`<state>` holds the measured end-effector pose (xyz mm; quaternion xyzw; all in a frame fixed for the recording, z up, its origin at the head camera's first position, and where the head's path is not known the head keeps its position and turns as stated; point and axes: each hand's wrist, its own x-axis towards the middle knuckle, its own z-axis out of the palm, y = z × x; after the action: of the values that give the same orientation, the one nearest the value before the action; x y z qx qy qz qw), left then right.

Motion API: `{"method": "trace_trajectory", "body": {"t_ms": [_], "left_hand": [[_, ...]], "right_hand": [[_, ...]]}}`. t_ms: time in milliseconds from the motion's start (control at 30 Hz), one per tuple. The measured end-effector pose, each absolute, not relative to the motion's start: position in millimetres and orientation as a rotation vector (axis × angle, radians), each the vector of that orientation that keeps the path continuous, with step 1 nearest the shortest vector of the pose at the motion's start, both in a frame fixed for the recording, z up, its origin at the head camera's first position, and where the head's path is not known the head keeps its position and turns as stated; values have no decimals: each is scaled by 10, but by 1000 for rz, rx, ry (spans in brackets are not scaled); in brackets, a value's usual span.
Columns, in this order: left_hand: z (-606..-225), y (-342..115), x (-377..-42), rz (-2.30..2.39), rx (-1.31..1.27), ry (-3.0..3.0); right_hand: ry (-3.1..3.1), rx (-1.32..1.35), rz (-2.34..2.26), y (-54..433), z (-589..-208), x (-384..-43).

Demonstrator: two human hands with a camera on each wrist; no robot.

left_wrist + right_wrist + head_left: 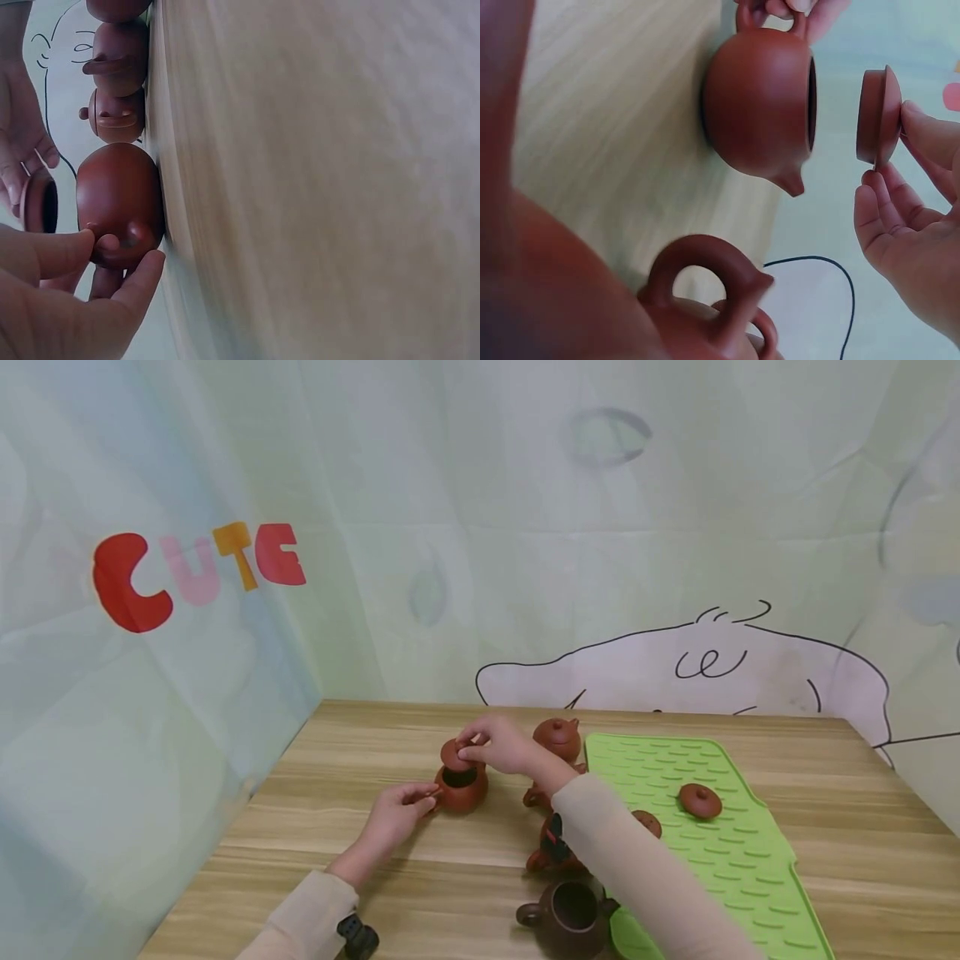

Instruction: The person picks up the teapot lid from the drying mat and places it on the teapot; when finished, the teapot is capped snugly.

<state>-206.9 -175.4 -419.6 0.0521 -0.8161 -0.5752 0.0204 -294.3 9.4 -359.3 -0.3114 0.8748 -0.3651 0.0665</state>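
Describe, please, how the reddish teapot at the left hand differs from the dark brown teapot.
The reddish teapot is lighter than the dark brown teapot. The left hand pinches the reddish teapot's handle; no hand holds the dark brown teapot. The right hand holds a lid over the reddish teapot, none over the dark brown one. Both stand upright, open-topped.

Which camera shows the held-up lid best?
The right wrist view: the held-up lid looks big, its side profile clear. The head view shows it small, partly covered; the left wrist view shows its dark underside.
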Motion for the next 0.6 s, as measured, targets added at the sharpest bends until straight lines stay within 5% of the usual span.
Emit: {"method": "trace_trajectory", "body": {"t_ms": [600], "left_hand": [[-4200, -1753, -2062, -1783, 166, -2515]], "right_hand": [[2629, -924, -1028, 8, -3785, -2948]]}}
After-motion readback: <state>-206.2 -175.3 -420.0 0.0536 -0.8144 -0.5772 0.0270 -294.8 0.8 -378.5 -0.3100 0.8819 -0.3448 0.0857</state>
